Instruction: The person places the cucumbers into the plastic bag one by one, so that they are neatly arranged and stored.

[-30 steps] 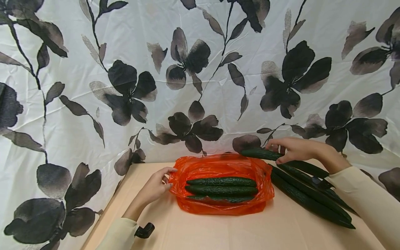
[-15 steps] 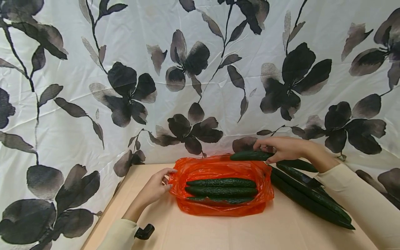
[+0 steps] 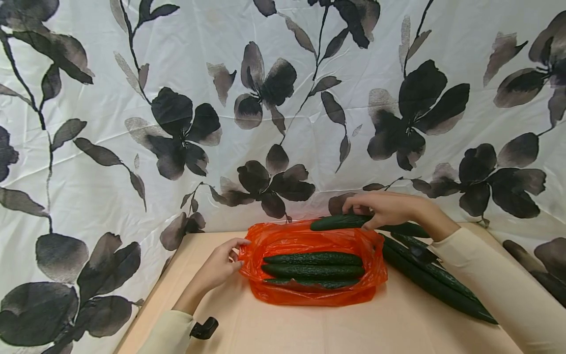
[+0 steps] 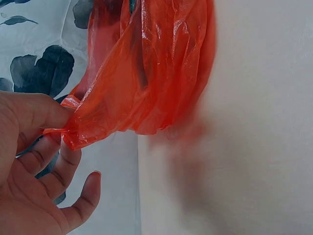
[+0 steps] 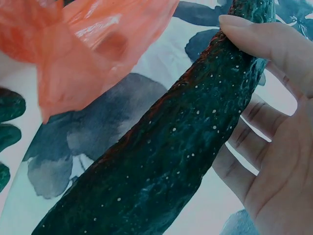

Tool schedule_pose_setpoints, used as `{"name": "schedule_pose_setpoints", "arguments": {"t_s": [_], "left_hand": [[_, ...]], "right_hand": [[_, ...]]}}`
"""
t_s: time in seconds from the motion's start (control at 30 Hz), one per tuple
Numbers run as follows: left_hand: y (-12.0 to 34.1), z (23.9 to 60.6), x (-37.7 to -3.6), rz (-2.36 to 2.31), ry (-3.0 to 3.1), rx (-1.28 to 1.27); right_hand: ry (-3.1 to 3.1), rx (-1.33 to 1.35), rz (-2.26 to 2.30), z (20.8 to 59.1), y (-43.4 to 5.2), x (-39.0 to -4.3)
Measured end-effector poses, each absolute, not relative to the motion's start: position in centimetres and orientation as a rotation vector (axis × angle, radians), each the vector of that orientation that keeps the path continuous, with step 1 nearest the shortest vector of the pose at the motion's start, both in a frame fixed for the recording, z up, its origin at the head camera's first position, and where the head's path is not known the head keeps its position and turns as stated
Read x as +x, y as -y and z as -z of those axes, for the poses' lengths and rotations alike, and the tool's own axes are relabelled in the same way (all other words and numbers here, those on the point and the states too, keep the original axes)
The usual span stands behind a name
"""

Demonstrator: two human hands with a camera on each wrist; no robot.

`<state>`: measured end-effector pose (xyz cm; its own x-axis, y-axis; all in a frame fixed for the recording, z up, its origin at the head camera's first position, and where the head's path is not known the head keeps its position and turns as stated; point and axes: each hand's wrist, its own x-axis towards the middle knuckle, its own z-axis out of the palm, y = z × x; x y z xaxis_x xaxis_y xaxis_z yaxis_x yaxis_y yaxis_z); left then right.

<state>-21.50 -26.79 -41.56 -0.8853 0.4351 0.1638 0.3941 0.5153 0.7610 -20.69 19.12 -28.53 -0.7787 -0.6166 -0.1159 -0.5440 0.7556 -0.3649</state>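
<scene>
An orange plastic bag [image 3: 309,295] lies open on the tan table [image 3: 309,329], with three dark green cucumbers [image 3: 314,269] inside. My left hand [image 3: 227,260] pinches the bag's left rim [image 4: 73,129] between thumb and fingers. My right hand [image 3: 384,209] grips another cucumber [image 3: 336,222] and holds it level above the bag's far right edge. In the right wrist view that cucumber [image 5: 181,152] fills the frame, my thumb [image 5: 264,36] pressed on it, the bag [image 5: 83,49] at upper left.
Several more long cucumbers [image 3: 433,285] lie on the table to the right of the bag, partly under my right sleeve. A white cloth with black flowers [image 3: 265,108] hangs close behind the table. A small black clip [image 3: 204,328] sits by my left sleeve.
My right hand has carried its cucumber leftward, from above the pile on the right to over the bag's far right edge. The left hand has kept its pinch on the rim.
</scene>
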Motion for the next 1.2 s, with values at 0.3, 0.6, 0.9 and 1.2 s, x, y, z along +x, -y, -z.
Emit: {"name": "schedule_pose_setpoints", "arguments": {"t_s": [0.3,0.6,0.9,1.2], "left_hand": [[27.0,41.4,-21.4,-1.318,-2.694,0.739],[27.1,41.4,-21.5,-1.333,-2.683,0.771],[27.2,41.2,-21.3,-1.315,-2.682,0.704],[27.4,41.3,-21.1,-1.331,-2.666,0.750]], "right_hand": [[-2.693,-1.034,0.456,28.1,-16.8,-21.3],[-2.711,-1.077,0.407,27.9,-14.4,-21.3],[-2.717,-1.133,0.448,27.7,-12.1,-21.1],[-2.758,-1.190,0.467,28.3,-10.4,-21.4]]}}
